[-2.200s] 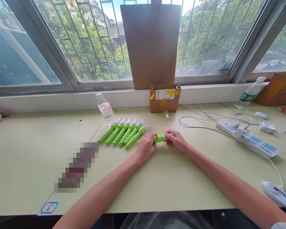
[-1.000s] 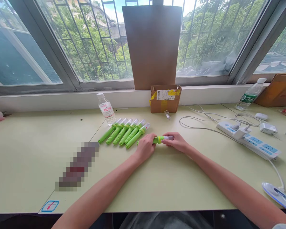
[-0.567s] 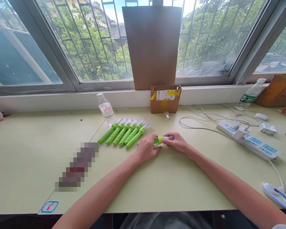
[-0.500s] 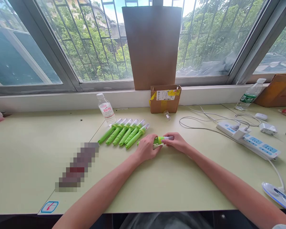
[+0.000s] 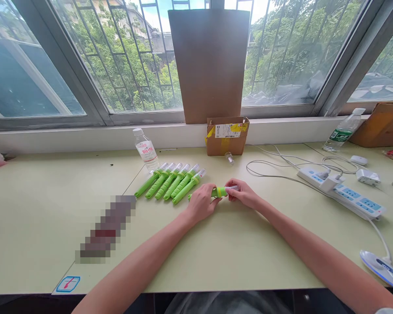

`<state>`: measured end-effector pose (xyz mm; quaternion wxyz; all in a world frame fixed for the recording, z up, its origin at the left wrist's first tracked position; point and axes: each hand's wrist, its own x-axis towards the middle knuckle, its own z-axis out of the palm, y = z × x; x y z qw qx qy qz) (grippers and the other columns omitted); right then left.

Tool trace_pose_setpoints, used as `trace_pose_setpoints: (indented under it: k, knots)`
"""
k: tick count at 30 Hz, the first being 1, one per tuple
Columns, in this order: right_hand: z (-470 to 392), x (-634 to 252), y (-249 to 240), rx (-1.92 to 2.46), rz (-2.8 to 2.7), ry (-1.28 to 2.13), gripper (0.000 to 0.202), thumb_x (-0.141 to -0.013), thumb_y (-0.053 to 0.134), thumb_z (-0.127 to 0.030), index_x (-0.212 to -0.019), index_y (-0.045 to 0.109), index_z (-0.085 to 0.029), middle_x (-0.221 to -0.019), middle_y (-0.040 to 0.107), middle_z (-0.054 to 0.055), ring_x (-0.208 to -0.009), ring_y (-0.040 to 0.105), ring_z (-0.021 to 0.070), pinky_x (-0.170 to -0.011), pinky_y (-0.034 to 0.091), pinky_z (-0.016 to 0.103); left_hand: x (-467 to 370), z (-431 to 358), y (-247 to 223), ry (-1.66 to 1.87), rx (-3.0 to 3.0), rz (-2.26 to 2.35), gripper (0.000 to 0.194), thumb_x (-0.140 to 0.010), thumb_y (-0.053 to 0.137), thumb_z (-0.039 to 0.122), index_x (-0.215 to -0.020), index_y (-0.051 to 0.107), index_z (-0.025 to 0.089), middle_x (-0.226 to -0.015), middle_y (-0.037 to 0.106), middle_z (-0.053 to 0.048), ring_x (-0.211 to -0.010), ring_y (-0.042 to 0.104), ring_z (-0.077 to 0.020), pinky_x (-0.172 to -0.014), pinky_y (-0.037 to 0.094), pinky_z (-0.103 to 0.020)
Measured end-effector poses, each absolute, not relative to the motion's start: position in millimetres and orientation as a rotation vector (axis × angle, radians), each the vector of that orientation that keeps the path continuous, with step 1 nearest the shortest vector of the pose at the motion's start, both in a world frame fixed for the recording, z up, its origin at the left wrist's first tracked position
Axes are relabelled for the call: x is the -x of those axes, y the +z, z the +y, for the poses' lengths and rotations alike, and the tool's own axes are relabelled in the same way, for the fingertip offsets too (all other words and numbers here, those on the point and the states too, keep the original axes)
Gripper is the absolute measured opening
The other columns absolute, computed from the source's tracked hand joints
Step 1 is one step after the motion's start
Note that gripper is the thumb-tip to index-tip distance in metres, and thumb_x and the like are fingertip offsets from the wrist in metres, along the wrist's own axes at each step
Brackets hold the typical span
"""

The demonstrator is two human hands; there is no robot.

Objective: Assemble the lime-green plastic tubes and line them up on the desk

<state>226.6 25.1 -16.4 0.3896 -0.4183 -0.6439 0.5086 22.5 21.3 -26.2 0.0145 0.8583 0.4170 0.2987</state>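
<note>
Over the middle of the table, my left hand (image 5: 202, 201) is wrapped round the green body of a green tube with a clear cap (image 5: 220, 192). My right hand (image 5: 243, 192) pinches the clear end of the same tube, which lies roughly level and points right. Fingers cover much of its body and cap. Just left of my hands, several similar green tubes (image 5: 170, 182) lie slanted side by side, their clear caps toward the window. A loose clear cap (image 5: 229, 158) rests on the table in front of the small cardboard box.
A water bottle (image 5: 146, 150) stands behind the tubes. The small cardboard box (image 5: 227, 137) sits by the sill. On the right are a power strip (image 5: 340, 192), cables, another bottle (image 5: 343, 131) and a white oval device (image 5: 383, 268). A blurred object (image 5: 106, 231) lies left.
My right hand's fingers have shifted slightly and curled more round the clear end. My left hand stays nearly where it was, still round the green tube.
</note>
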Motion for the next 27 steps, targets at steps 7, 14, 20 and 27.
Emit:
trace_pose_setpoints:
  k: [7,14,20,27]
  knots:
    - [26.5,-225.2,-19.6,1.105,-1.614,1.256,0.038,-0.075,0.063,-0.053,-0.085,0.061,-0.017,-0.071,0.064,0.002,-0.058,0.059,0.0124,-0.057,0.049,0.027,-21.0,23.1,-28.5,0.915,-2.675,1.313,0.026,-0.082,0.059,0.033,-0.102,0.050,0.018,-0.091,0.063,-0.007,-0.083,0.060,-0.0212,-0.068,0.046,-0.031]
    - [27.9,-222.7,-23.3,1.142,-1.569,1.236,0.039,-0.075,0.063,-0.055,-0.080,0.062,-0.017,-0.066,0.063,0.002,-0.055,0.057,0.0121,-0.056,0.049,0.027,-21.3,22.5,-27.4,0.902,-2.683,1.326,0.023,-0.084,0.057,0.032,-0.101,0.050,0.018,-0.091,0.063,-0.007,-0.082,0.060,-0.0216,-0.068,0.046,-0.032]
    - [27.0,-223.6,-19.3,1.101,-1.504,1.274,0.045,-0.076,0.059,-0.062,-0.080,0.063,-0.017,-0.069,0.064,0.003,-0.056,0.059,0.0131,-0.054,0.048,0.025,-24.1,20.7,-25.1,0.967,-2.658,1.316,0.024,-0.085,0.055,0.034,-0.103,0.050,0.018,-0.092,0.063,-0.007,-0.083,0.061,-0.0214,-0.068,0.047,-0.031]
    - [34.8,-231.0,-21.4,1.059,-1.182,1.309,0.062,-0.079,0.042,-0.073,-0.088,0.064,-0.016,-0.077,0.066,0.009,-0.060,0.061,0.0170,-0.049,0.049,0.028,-28.3,20.1,-27.9,0.978,-2.626,1.290,0.027,-0.086,0.054,0.037,-0.105,0.048,0.018,-0.094,0.063,-0.007,-0.084,0.061,-0.0208,-0.071,0.047,-0.032]
